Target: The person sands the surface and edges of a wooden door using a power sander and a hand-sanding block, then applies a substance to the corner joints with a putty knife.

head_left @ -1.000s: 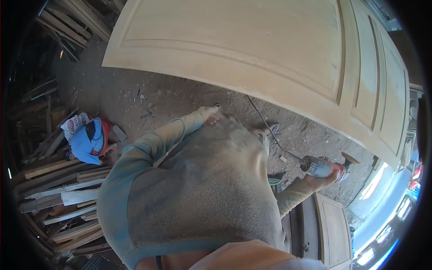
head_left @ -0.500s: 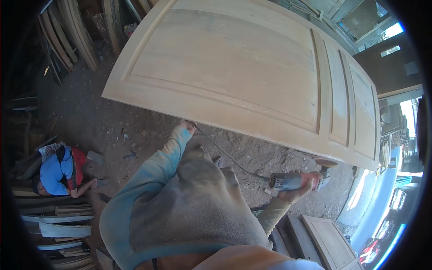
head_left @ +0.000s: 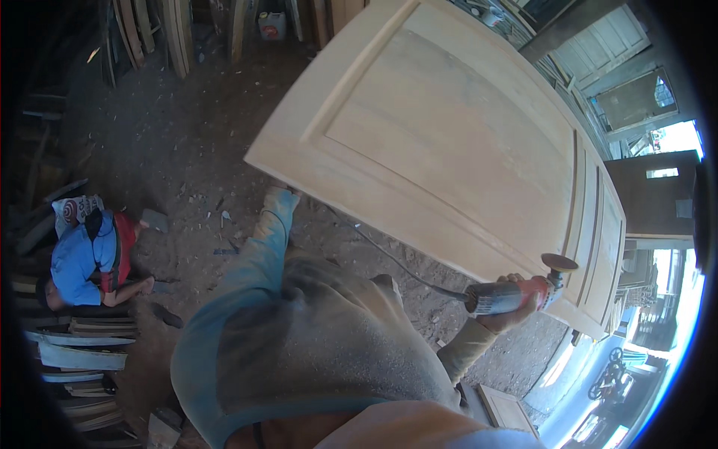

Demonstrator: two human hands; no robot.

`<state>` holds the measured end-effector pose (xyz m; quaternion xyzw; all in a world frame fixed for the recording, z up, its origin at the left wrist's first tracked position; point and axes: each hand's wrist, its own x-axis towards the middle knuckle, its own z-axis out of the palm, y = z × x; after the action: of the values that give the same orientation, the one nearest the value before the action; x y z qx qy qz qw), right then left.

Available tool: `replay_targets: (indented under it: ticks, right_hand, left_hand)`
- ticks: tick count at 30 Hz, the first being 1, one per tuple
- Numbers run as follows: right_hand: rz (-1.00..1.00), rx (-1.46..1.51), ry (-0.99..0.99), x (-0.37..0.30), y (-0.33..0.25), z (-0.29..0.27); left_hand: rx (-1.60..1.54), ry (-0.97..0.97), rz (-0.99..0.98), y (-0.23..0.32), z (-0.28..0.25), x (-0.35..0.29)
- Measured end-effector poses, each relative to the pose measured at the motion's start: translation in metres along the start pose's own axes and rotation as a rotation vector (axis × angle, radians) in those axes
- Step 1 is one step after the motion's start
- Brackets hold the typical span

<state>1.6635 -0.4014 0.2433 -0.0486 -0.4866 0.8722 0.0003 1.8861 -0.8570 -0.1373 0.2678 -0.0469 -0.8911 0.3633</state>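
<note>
A wide pale wooden door [head_left: 449, 135] with recessed panels lies face up in front of me. Its near edge hides most of my left hand [head_left: 284, 190], so neither its fingers nor any grip can be made out. My right hand [head_left: 512, 318] is closed around a red and grey angle grinder [head_left: 499, 296]. The grinder's round brown disc [head_left: 559, 263] points up and away from me, over the door's right part; contact with the wood is not visible. From the tool's rear, a dark power cord [head_left: 396, 268] runs left and passes under the door's edge.
Another person [head_left: 86, 262] in blue and red crouches at the left, beside stacked boards [head_left: 82, 355]. Timber planks [head_left: 176, 37] and a white jug [head_left: 271, 26] stand at the far left. A smaller panel [head_left: 508, 410] lies at lower right. Scraps dot the dirt floor [head_left: 187, 150].
My view has swung, so the door appears farther right and more tilted. The grinder has come up from beside the door's edge to over its right part. My left hand has slipped mostly out of sight.
</note>
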Motion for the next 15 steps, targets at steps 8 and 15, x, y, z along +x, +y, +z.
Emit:
replay_targets:
  ticks: [8,15]
  right_hand:
    - [-0.058,-0.161,-0.121,-0.099,0.075,0.195]
    - [0.028,-0.209,-0.323,-0.119,0.106,0.292]
  left_hand:
    - [-0.229,0.081,0.008,0.212,0.008,0.073]
    - [-0.002,-0.321,0.631,0.424,0.095,-0.067]
